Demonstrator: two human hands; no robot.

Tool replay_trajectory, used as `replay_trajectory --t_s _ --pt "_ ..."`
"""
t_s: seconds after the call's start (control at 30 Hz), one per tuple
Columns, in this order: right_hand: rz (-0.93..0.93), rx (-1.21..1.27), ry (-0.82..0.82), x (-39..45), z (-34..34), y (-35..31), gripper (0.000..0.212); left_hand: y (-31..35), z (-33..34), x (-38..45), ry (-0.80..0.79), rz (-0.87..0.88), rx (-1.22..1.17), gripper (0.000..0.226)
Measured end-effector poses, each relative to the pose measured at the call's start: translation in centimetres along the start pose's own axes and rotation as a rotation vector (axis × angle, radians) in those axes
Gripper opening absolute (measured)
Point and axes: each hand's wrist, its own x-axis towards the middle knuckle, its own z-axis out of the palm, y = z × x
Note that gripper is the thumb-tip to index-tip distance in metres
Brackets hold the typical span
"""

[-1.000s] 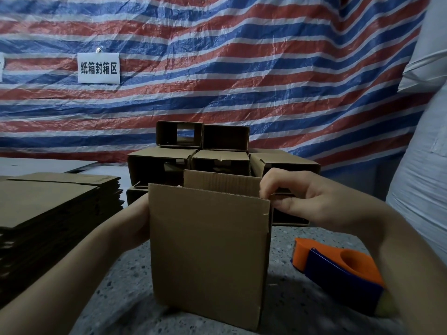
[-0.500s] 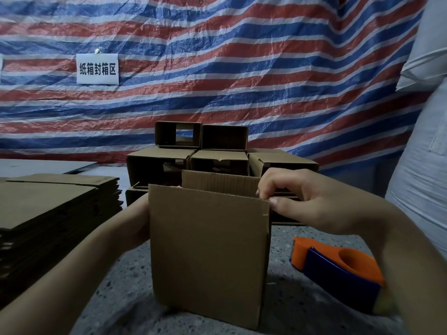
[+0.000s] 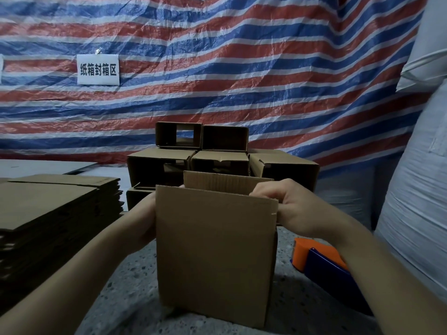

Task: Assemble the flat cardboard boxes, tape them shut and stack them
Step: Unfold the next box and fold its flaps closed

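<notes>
A brown cardboard box (image 3: 215, 252) stands upright on the speckled table in front of me, its near and far top flaps raised. My left hand (image 3: 141, 221) holds its left side, fingers hidden behind the wall. My right hand (image 3: 290, 204) grips the top right corner, fingers curled over the right flap. A tall pile of flat cardboard blanks (image 3: 53, 228) lies at the left. Behind the box, several assembled boxes (image 3: 200, 151) are stacked in tiers. An orange and blue tape dispenser (image 3: 324, 264) lies at the right on the table.
A red, white and blue striped tarp (image 3: 242, 68) hangs behind, with a white sign (image 3: 98, 69) on it. Large white sacks (image 3: 420, 189) stand at the right edge. The speckled grey table (image 3: 125, 293) shows around the box.
My right hand has slid down and left along the box's top right corner, fingers now curled lower over the flap. The box and my left hand have barely moved.
</notes>
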Motion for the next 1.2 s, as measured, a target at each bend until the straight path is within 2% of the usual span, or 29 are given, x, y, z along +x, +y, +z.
replay_trajectory --t_s 0.03,0.1,0.23,0.3,0.33,0.37,0.43,0.5,0.53,0.57,0.67,0.73,0.8,0.83,0.9,0.93,0.97,1.03,1.1,1.13,1.2 --pt "-0.006 0.008 0.013 -0.1 -0.1 0.0 0.058 0.0 0.0 0.0 -0.034 0.005 -0.035 0.028" --pt "-0.020 0.000 0.033 -0.3 -0.1 0.2 0.083 0.0 0.0 0.1 0.008 -0.023 -0.083 0.036" --pt "-0.003 0.090 0.035 -0.4 -0.4 1.0 0.089 -0.8 0.5 0.6 0.158 0.038 0.039 0.017" --pt "0.007 -0.017 0.006 -0.6 -0.8 1.1 0.100 -0.5 0.6 0.1 0.076 0.050 -0.004 0.012" --pt "0.020 -0.069 -0.010 -0.7 -0.9 1.2 0.098 -0.1 0.6 -0.4 -0.018 0.053 -0.074 0.015" --pt "0.039 -0.095 -0.010 -0.8 -0.9 1.3 0.088 0.2 0.8 -0.7 -0.063 0.067 -0.125 0.020" --pt "0.075 -0.102 0.039 -0.9 -0.8 1.7 0.061 1.0 1.8 -0.8 -0.014 0.043 -0.129 0.036" --pt "0.098 -0.074 0.107 -0.8 -0.6 2.3 0.046 1.9 2.8 -1.1 0.074 -0.067 -0.181 0.059" --pt "0.105 -0.049 0.131 -0.6 -0.4 2.5 0.040 2.1 3.0 -1.4 0.050 -0.077 -0.190 0.069" --pt "0.114 -0.026 0.143 -0.5 -0.1 2.6 0.036 2.1 3.1 -1.7 0.004 -0.055 -0.164 0.077" --pt "0.154 0.005 0.147 -0.3 0.3 2.8 0.042 2.1 2.9 -3.3 -0.104 0.092 -0.131 0.096" --pt "0.173 0.064 0.123 -0.3 0.6 2.5 0.030 2.1 2.9 -3.8 -0.178 0.157 -0.117 0.101" --pt "0.182 0.111 0.110 -0.3 0.7 2.5 0.028 1.9 3.0 -3.7 -0.171 0.132 -0.109 0.097" --pt "0.181 0.121 0.139 -0.2 0.8 2.6 0.035 1.8 3.1 -3.7 -0.163 0.117 -0.110 0.091" --pt "0.157 0.158 0.210 -0.1 0.9 3.2 0.079 1.6 3.3 -3.7 -0.161 0.136 -0.099 0.085" --pt "0.143 0.167 0.236 0.0 0.9 3.6 0.095 1.6 3.5 -3.7 -0.172 0.159 -0.097 0.086" --pt "0.129 0.176 0.251 0.0 0.9 3.9 0.097 1.6 3.6 -3.8 -0.181 0.181 -0.095 0.090" --pt "0.109 0.200 0.257 -0.1 1.0 4.2 0.093 1.8 3.6 -3.7 -0.181 0.204 -0.098 0.097" --pt "0.124 0.202 0.250 -0.4 1.0 4.3 0.095 1.9 3.5 -3.4 -0.167 0.190 -0.102 0.084" --pt "0.131 0.223 0.250 -0.4 1.0 4.4 0.085 1.9 3.5 -3.3 -0.161 0.177 -0.103 0.076" --pt "0.120 0.290 0.278 -0.4 1.1 4.5 0.045 1.9 3.4 -2.9 -0.139 0.160 -0.107 0.061"
